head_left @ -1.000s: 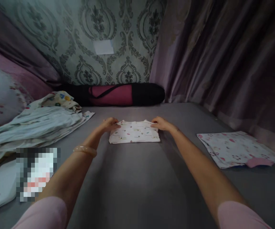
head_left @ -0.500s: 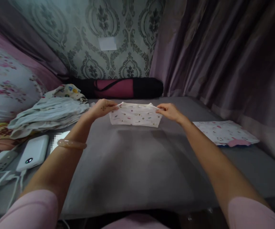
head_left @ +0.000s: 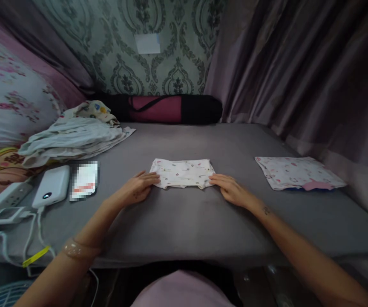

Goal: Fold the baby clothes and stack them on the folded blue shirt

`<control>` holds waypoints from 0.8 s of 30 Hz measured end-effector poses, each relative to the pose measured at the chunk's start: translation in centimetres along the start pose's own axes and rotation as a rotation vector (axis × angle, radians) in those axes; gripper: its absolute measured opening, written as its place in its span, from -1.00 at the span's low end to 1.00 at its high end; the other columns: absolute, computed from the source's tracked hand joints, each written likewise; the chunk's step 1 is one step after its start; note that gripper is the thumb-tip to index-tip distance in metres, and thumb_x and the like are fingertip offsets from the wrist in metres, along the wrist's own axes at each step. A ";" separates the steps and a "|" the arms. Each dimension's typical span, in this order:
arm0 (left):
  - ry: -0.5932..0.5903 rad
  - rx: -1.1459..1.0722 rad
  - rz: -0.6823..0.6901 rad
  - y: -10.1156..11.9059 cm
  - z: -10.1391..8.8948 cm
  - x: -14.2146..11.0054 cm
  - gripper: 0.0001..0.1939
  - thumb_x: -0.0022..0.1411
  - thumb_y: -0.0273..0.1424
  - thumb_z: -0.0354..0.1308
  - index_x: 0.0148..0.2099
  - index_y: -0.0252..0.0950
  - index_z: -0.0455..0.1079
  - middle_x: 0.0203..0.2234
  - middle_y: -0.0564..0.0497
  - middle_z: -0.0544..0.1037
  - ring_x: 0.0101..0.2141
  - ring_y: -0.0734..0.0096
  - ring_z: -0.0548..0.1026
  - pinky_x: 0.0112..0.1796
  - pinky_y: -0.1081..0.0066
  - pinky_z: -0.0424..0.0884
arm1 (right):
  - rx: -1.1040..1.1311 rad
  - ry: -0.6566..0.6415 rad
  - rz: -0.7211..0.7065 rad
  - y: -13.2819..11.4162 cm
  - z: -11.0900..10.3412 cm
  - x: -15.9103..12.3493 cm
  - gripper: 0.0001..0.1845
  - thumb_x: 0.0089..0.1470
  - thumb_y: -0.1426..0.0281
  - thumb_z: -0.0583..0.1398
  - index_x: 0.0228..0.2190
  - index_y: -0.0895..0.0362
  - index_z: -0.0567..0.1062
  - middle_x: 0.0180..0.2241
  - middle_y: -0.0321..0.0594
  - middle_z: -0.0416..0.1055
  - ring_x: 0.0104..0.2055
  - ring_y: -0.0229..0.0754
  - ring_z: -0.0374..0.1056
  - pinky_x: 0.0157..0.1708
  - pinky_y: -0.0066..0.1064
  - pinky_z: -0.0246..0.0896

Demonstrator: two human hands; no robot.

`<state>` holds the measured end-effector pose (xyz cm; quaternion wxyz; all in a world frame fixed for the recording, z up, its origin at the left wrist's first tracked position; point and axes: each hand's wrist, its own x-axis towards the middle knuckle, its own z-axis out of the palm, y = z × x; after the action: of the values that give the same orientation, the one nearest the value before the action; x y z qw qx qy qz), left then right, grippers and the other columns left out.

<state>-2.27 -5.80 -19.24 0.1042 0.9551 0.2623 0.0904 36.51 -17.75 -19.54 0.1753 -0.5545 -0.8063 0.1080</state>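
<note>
A small folded white garment [head_left: 182, 171] with a scattered print lies flat on the grey bed sheet in front of me. Its notched edge faces me. My left hand [head_left: 141, 186] rests on the near left corner, its fingers stretched out over the cloth. At the near right corner, my right hand [head_left: 233, 190] has its fingers laid flat on the fabric in the same way. Both thumbs are mostly hidden. Off to the right lies a folded stack of white printed clothes [head_left: 299, 172] with pink and blue showing at its near edge.
Loose light clothes [head_left: 75, 136] are heaped at the left beside a floral pillow [head_left: 8, 98]. Nearer are a white power bank [head_left: 52, 186], a blurred-out flat object [head_left: 84, 181], a power strip [head_left: 7, 200] and cables. A black and maroon long bag [head_left: 158, 108] lies along the wall.
The garment was lifted by its far corners, turned so the notched edge faces me, and laid down nearer. My hands went from pinching it to lying flat on it. The view shifted.
</note>
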 end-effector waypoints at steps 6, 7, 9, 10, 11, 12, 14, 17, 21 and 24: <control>0.164 -0.106 -0.082 1.8 -1.1 2.7 -0.59 0.18 -0.52 -0.10 -0.01 -0.27 0.45 -0.02 -0.09 0.53 0.03 0.31 0.45 0.08 0.29 0.31 | -0.031 0.096 0.038 -1.9 0.1 3.3 -0.57 0.06 0.56 0.00 -0.18 0.05 0.58 -0.03 -0.18 0.49 0.08 -0.12 0.33 0.18 -0.11 0.07; 0.181 -0.092 -0.088 2.4 -1.0 3.7 -0.57 0.18 -0.53 -0.11 0.02 -0.29 0.44 -0.01 -0.10 0.52 0.03 0.31 0.44 0.08 0.30 0.31 | -0.044 0.095 0.041 -2.7 0.4 4.4 -0.54 0.08 0.54 -0.02 -0.09 0.07 0.54 0.03 -0.17 0.44 0.14 -0.12 0.28 0.20 -0.11 0.01; 0.176 -0.033 -0.083 3.6 -0.5 5.9 -0.52 0.19 -0.55 -0.13 0.10 -0.32 0.38 0.05 -0.12 0.47 0.08 0.29 0.39 0.13 0.27 0.25 | -0.085 0.059 0.029 -4.5 1.1 6.5 -0.49 0.17 0.48 -0.07 0.10 0.14 0.39 0.17 -0.14 0.29 0.26 -0.13 0.10 0.27 -0.12 -0.14; 0.160 0.010 -0.088 4.1 -0.1 6.9 -0.51 0.21 -0.55 -0.14 0.14 -0.34 0.34 0.08 -0.14 0.44 0.12 0.27 0.35 0.17 0.24 0.19 | -0.110 0.036 0.019 -5.3 1.6 7.6 -0.47 0.21 0.43 -0.09 0.17 0.19 0.31 0.23 -0.11 0.20 0.30 -0.12 0.01 0.29 -0.13 -0.22; 0.144 0.054 -0.110 4.4 0.5 7.8 -0.51 0.24 -0.54 -0.16 0.17 -0.37 0.31 0.12 -0.16 0.41 0.15 0.25 0.31 0.19 0.21 0.13 | -0.134 0.019 0.008 -6.1 2.0 8.5 -0.45 0.24 0.39 -0.11 0.20 0.24 0.25 0.26 -0.08 0.13 0.33 -0.11 -0.06 0.30 -0.14 -0.29; 0.125 0.096 -0.136 4.6 1.0 8.6 -0.52 0.28 -0.51 -0.18 0.20 -0.40 0.27 0.15 -0.18 0.37 0.19 0.22 0.26 0.21 0.19 0.09 | -0.155 0.008 0.006 -6.6 2.5 9.4 -0.44 0.26 0.35 -0.13 0.23 0.27 0.20 0.28 -0.06 0.07 0.34 -0.10 -0.11 0.31 -0.14 -0.35; 0.091 0.164 -0.216 4.5 2.2 9.5 -0.51 0.36 -0.40 -0.21 0.24 -0.46 0.21 0.20 -0.23 0.30 0.24 0.15 0.17 0.23 0.15 0.02 | -0.180 -0.007 0.035 -7.1 3.6 10.6 -0.41 0.28 0.30 -0.16 0.25 0.28 0.15 0.30 -0.06 0.02 0.36 -0.09 -0.17 0.32 -0.14 -0.42; 0.045 0.206 -0.338 3.5 3.8 9.5 -0.44 0.40 -0.22 -0.26 0.31 -0.42 0.10 0.27 -0.21 0.17 0.28 0.08 0.07 0.23 0.09 -0.03 | -0.173 -0.046 0.115 -6.6 5.0 11.4 -0.39 0.29 0.24 -0.18 0.28 0.23 0.08 0.33 -0.11 -0.05 0.37 -0.07 -0.23 0.31 -0.10 -0.41; 0.007 0.209 -0.380 2.5 4.7 9.1 -0.41 0.40 -0.15 -0.31 0.35 -0.32 0.02 0.31 -0.16 0.09 0.30 0.09 0.01 0.24 0.09 -0.08 | -0.152 -0.084 0.134 -5.7 5.9 11.3 -0.37 0.29 0.20 -0.19 0.30 0.18 0.03 0.34 -0.15 -0.10 0.37 -0.03 -0.23 0.30 -0.05 -0.39; -0.012 0.207 -0.372 2.4 4.5 9.2 -0.40 0.40 -0.15 -0.31 0.35 -0.36 0.00 0.31 -0.19 0.07 0.30 0.07 0.00 0.23 0.09 -0.09 | -0.147 -0.082 0.138 -5.6 5.9 11.3 -0.37 0.29 0.20 -0.20 0.30 0.17 0.03 0.34 -0.15 -0.10 0.37 -0.01 -0.22 0.30 -0.04 -0.40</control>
<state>7.70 -3.74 -21.85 0.0221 0.8964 0.4413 0.0363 25.66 -9.12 -21.01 0.0930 -0.6151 -0.7785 0.0831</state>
